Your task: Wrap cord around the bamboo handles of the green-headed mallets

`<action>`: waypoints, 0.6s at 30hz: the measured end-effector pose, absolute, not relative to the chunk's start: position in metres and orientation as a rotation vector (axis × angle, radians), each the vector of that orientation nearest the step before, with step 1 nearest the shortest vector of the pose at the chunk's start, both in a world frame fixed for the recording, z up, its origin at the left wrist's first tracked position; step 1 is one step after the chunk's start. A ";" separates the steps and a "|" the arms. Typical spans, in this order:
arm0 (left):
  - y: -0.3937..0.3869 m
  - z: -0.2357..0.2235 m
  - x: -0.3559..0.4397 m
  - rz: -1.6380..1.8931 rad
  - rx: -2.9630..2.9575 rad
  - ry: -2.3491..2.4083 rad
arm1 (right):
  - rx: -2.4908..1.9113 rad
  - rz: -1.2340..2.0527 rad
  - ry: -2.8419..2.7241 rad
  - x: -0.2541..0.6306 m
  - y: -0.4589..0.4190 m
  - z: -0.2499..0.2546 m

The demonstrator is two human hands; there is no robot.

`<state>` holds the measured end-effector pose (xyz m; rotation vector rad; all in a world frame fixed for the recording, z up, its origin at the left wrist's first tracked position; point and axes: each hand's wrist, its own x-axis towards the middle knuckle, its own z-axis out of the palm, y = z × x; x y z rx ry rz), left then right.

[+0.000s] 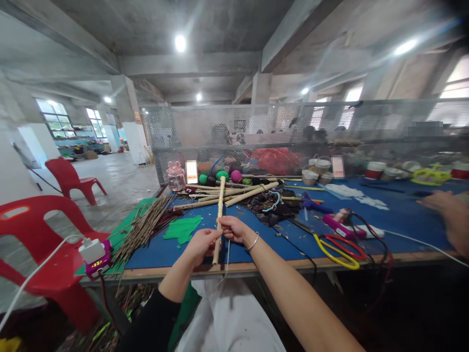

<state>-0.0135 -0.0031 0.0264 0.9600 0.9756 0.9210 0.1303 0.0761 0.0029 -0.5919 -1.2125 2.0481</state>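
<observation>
Both my hands grip a pale, knobbly bamboo stick (221,198) that points away from me over the blue tabletop. My left hand (204,243) is closed around it nearer the table's front edge. Just above, my right hand (236,230) pinches the stick at its middle; a bracelet circles that wrist. A thin white string (228,259) hangs down beside the stick from near my fingers. Left of my hands lies a scrap of green cloth (183,229). Beyond the stick's far end are a green ball (222,174) and a magenta ball (236,176).
A bundle of thin twigs (146,222) lies on the left. More bamboo sticks (252,194) and a dark scrap pile (273,205) lie behind. Scissors with yellow and red handles (339,252) and a purple power strip (342,226) are right. Another person's hand (445,210) reaches in.
</observation>
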 end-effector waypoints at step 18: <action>0.000 0.030 -0.012 0.913 1.026 1.049 | -0.608 2.073 -1.187 0.129 0.075 0.003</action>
